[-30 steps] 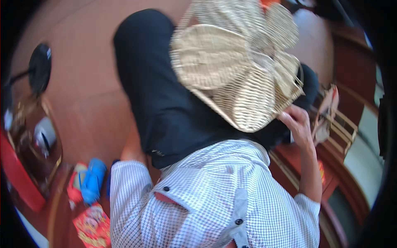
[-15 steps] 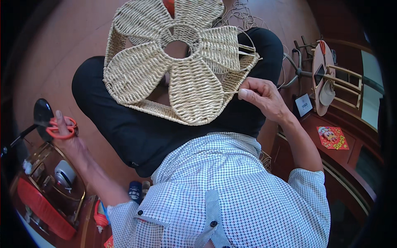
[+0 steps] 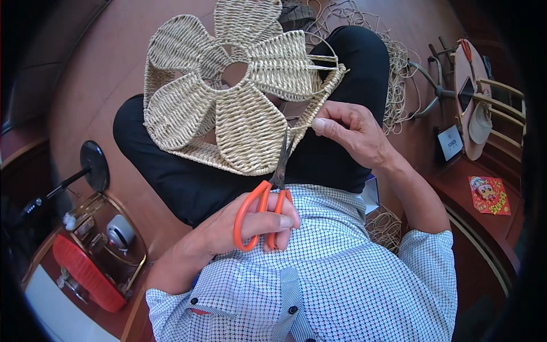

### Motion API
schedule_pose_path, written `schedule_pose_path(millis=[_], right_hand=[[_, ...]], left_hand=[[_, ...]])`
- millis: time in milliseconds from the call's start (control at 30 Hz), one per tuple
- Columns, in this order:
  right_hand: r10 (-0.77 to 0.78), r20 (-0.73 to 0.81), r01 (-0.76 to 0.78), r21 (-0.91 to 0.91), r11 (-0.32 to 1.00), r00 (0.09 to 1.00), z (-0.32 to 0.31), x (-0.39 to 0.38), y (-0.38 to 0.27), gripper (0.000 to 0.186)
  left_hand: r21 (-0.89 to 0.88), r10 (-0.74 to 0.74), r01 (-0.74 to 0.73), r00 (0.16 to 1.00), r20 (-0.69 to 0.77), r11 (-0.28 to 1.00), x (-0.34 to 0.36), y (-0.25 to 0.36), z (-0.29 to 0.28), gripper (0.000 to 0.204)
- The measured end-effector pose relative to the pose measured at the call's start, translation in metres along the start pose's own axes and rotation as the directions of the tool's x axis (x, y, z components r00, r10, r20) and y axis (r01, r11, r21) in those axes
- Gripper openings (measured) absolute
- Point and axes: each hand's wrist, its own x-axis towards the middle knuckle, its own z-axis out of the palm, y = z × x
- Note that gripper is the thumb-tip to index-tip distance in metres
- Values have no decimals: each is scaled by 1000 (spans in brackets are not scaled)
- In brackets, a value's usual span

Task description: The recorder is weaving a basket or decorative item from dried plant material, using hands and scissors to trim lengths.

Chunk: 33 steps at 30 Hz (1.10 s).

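A flower-shaped woven basket (image 3: pixel 250 128) of pale straw-like cord lies across my lap. Its round centre is open, and the petal on the right side has bare frame wire and loose strands at its tip. My left hand (image 3: pixel 259 222) grips orange-handled scissors (image 3: pixel 279 171), thumb through one loop. The dark blades point up at the basket's lower right edge, close by my right hand. There my right hand (image 3: pixel 350 131) pinches a thin strand at the rim; the strand is mostly hidden by the fingers.
Loose cord (image 3: pixel 396 85) lies tangled on the floor beyond my right knee, with another coil (image 3: pixel 384 229) by my right hip. At right stands a small round-topped stand with a cap (image 3: pixel 480 125). A black round base (image 3: pixel 94 165) and a red-covered item (image 3: pixel 88 273) are at left.
My left hand has brought the scissors from far left to the basket's lower right edge. My right hand still pinches at the rim. The view has shifted slightly.
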Motion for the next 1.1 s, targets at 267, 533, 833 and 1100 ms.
schedule_pose_path(millis=[267,533,833,1100], right_hand=[[-92,-24,91,-21,996,995,2,1,6,32],[-87,-14,85,-65,994,996,0,-2,5,31],[-98,-12,97,-66,993,995,0,-1,5,31],[-145,-64,141,-64,988,987,0,1,9,34]], left_hand=[[71,-25,35,990,-139,997,18,6,7,26],[46,27,-19,982,-186,999,38,7,12,39],[2,21,-21,986,-165,1000,36,13,8,38],[-70,47,-58,986,-158,996,39,6,10,27]])
